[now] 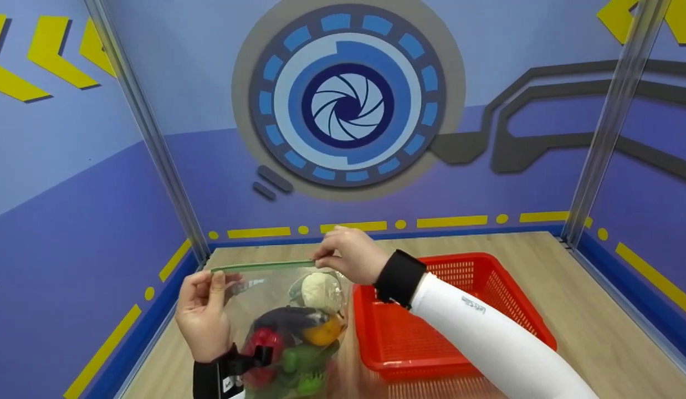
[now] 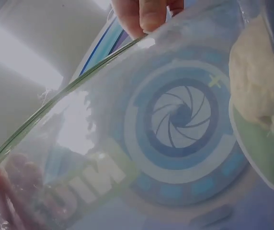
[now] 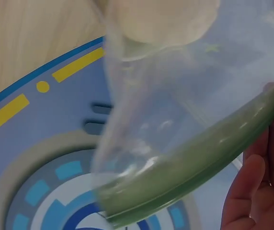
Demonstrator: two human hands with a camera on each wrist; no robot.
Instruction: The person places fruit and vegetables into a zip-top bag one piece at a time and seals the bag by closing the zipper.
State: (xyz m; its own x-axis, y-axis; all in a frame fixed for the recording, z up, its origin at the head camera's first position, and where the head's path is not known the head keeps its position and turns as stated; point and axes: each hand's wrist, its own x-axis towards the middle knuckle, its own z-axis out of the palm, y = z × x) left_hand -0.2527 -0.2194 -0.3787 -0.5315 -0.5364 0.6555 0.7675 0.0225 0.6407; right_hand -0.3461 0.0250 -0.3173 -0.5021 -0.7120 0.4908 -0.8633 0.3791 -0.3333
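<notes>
A clear zip bag (image 1: 265, 288) with a green zip strip (image 1: 265, 266) stands on the table, its top edge stretched between both hands. My left hand (image 1: 204, 310) pinches the strip's left end between thumb and fingers. Near the right end, my right hand (image 1: 351, 257) pinches the strip. Through the plastic show a white cauliflower (image 1: 319, 292), a dark purple eggplant (image 1: 285, 321), an orange-yellow item (image 1: 323, 332), a red bell pepper (image 1: 264, 339) and green vegetables (image 1: 307, 360). In the left wrist view, the bag carries a label with pale lettering (image 2: 86, 187).
A red plastic basket (image 1: 420, 338) with slotted walls stands on the wooden table (image 1: 598, 310), right of the bag and partly under my right forearm. Blue printed panels (image 1: 487, 194) enclose the back and sides, with metal posts (image 1: 614, 111) at the corners.
</notes>
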